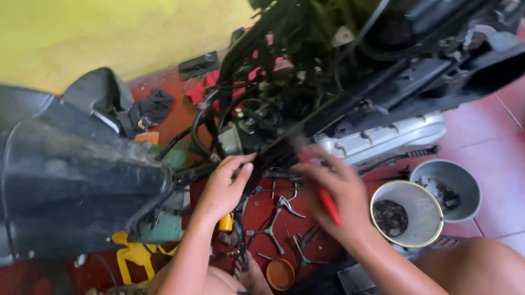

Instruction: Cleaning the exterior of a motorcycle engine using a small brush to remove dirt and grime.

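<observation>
A stripped scooter [320, 64] with bare frame tubes and black cables stands over the red floor. My left hand [226, 185] rests against a dark frame part low in the scooter, fingers curled on it. My right hand [333, 188] is closed around a red-handled tool [328, 204], a screwdriver by its look, with its tip pointing up into the frame beside the left hand. The tip itself is blurred. A silver engine cover [380, 139] lies just behind the right hand.
A black body panel [76, 175] fills the left. Pliers and cutters [278, 221] lie on the floor between my arms, beside a small orange cup [280, 274]. Two metal bowls [407, 212] [455, 186] holding small parts sit at right. My bare knee [485, 281] is lower right.
</observation>
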